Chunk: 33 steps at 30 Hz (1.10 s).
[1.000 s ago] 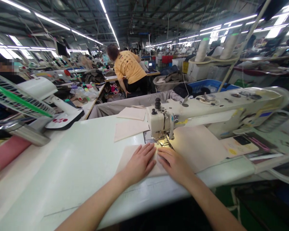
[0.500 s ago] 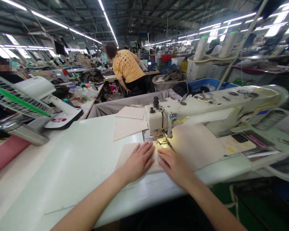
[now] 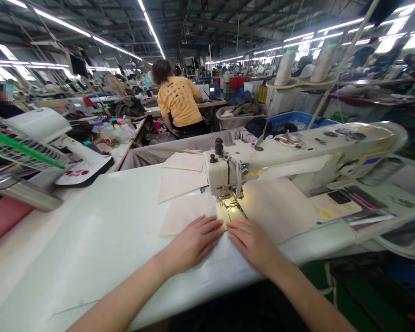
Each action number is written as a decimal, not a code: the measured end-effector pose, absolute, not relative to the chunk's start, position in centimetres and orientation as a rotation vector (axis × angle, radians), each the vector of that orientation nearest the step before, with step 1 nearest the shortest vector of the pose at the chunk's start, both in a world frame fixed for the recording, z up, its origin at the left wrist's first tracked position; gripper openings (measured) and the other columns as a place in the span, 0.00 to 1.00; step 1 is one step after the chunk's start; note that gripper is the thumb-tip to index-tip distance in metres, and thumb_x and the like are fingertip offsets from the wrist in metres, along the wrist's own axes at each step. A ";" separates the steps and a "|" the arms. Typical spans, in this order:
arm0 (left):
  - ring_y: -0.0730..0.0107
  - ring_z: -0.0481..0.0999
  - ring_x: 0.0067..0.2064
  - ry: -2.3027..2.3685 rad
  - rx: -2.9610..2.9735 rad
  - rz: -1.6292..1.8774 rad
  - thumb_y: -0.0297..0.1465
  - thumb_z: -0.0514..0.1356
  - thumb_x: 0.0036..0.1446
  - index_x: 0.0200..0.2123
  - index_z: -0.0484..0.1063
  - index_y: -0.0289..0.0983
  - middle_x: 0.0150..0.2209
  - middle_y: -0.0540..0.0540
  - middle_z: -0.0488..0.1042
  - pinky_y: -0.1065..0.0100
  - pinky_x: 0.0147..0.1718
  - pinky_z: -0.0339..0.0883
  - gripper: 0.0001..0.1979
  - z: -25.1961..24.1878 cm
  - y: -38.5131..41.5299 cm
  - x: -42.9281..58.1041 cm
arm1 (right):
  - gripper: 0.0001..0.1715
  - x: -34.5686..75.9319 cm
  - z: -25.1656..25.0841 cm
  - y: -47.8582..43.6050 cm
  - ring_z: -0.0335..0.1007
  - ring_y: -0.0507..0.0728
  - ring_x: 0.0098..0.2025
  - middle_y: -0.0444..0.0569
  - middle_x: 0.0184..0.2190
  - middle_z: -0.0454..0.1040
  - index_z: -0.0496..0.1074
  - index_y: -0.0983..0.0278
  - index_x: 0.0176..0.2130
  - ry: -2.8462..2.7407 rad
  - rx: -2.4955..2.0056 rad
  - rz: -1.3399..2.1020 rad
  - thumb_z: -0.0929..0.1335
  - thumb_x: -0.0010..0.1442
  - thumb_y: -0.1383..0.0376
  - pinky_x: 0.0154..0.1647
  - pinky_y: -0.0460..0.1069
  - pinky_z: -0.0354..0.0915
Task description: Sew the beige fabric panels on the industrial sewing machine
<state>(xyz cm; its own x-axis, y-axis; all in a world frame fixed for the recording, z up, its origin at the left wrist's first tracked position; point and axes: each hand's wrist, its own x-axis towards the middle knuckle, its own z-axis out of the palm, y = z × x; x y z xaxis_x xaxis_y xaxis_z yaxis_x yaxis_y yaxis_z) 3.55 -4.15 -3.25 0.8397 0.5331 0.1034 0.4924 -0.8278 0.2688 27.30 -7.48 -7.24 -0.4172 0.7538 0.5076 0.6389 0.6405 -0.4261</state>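
Note:
A pale pink-beige fabric piece point(image 3: 185, 211) lies flat on the sewing table, its right part running under the presser foot point(image 3: 231, 204) of a cream sewing machine point(image 3: 224, 174). My left hand point(image 3: 199, 238) rests on its near edge, fingers stretched out and flat. Just right of it, my right hand point(image 3: 251, 240) lies with extended fingers by the metal plate in front of the needle, fingertips at the fabric's near corner. The thumbs are partly hidden. A larger beige fabric panel point(image 3: 276, 205) spreads to the right of the needle, under the machine arm.
More cut fabric pieces point(image 3: 180, 182) lie behind, left of the machine head. A phone point(image 3: 335, 205) sits at right. At left are a white fan point(image 3: 83, 161) and a steel flask point(image 3: 31, 191). Thread cones point(image 3: 284, 69) stand behind; a person in yellow point(image 3: 180, 101) works beyond.
The fabric piece has moved away from me under the presser foot, and both hands now lie at its near edge. The person in yellow has straightened a little. The view has shifted slightly.

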 end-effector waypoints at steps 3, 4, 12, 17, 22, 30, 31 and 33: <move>0.56 0.67 0.65 0.795 2.782 0.294 0.30 0.51 0.70 0.63 0.68 0.41 0.64 0.41 0.69 0.48 0.65 0.59 0.20 -3.3 -2.6 3.4 | 0.14 26.9 -6.9 -5.9 0.76 0.61 0.49 0.57 0.46 0.80 0.78 0.66 0.47 -2.179 -1.090 0.248 0.63 0.70 0.68 0.52 0.58 0.74; 0.56 0.67 0.64 0.795 2.782 0.306 0.30 0.51 0.70 0.62 0.68 0.40 0.63 0.41 0.69 0.48 0.64 0.60 0.20 -3.3 -2.1 3.4 | 0.13 26.8 -6.8 -5.4 0.76 0.61 0.49 0.57 0.46 0.80 0.78 0.66 0.46 -2.178 -1.094 0.260 0.64 0.70 0.68 0.52 0.58 0.73; 0.57 0.67 0.64 0.774 2.793 0.404 0.29 0.51 0.70 0.61 0.70 0.40 0.63 0.41 0.69 0.52 0.65 0.59 0.19 -4.2 2.1 2.9 | 0.12 26.0 -6.7 -3.2 0.75 0.61 0.48 0.55 0.45 0.80 0.78 0.65 0.41 -2.160 -1.118 0.292 0.64 0.69 0.70 0.54 0.60 0.71; 0.57 0.67 0.64 0.775 2.811 0.375 0.30 0.50 0.71 0.62 0.69 0.38 0.63 0.39 0.69 0.52 0.65 0.60 0.20 -3.9 3.2 2.8 | 0.12 26.1 -6.9 -4.4 0.75 0.62 0.49 0.57 0.46 0.80 0.78 0.66 0.45 -2.100 -1.104 0.312 0.65 0.69 0.69 0.53 0.60 0.72; 0.58 0.66 0.65 0.837 2.791 0.369 0.30 0.50 0.71 0.61 0.70 0.40 0.63 0.39 0.69 0.50 0.65 0.58 0.19 -3.7 2.7 2.9 | 0.14 26.3 -7.4 -5.3 0.75 0.62 0.49 0.57 0.46 0.80 0.78 0.64 0.47 -2.059 -1.082 0.281 0.64 0.69 0.68 0.53 0.60 0.73; 0.52 0.56 0.71 1.322 2.692 0.299 0.39 0.53 0.70 0.67 0.58 0.31 0.69 0.31 0.58 0.46 0.67 0.53 0.27 -5.2 2.1 3.5 | 0.14 26.3 -7.2 -5.9 0.76 0.61 0.48 0.56 0.45 0.80 0.78 0.64 0.46 -2.035 -1.118 0.243 0.63 0.70 0.68 0.53 0.60 0.73; 0.51 0.56 0.71 1.348 2.686 0.273 0.39 0.52 0.70 0.67 0.59 0.31 0.69 0.31 0.58 0.46 0.67 0.53 0.27 -5.1 2.0 3.5 | 0.14 26.3 -7.1 -6.2 0.76 0.61 0.47 0.56 0.44 0.80 0.78 0.64 0.46 -2.020 -1.137 0.225 0.63 0.70 0.67 0.52 0.60 0.73; 0.51 0.59 0.69 1.382 2.688 0.216 0.38 0.52 0.70 0.66 0.60 0.31 0.68 0.31 0.59 0.48 0.66 0.55 0.26 -4.6 1.6 3.4 | 0.14 26.4 -7.2 -7.0 0.77 0.62 0.47 0.56 0.45 0.80 0.78 0.65 0.46 -1.995 -1.182 0.191 0.63 0.70 0.66 0.52 0.60 0.73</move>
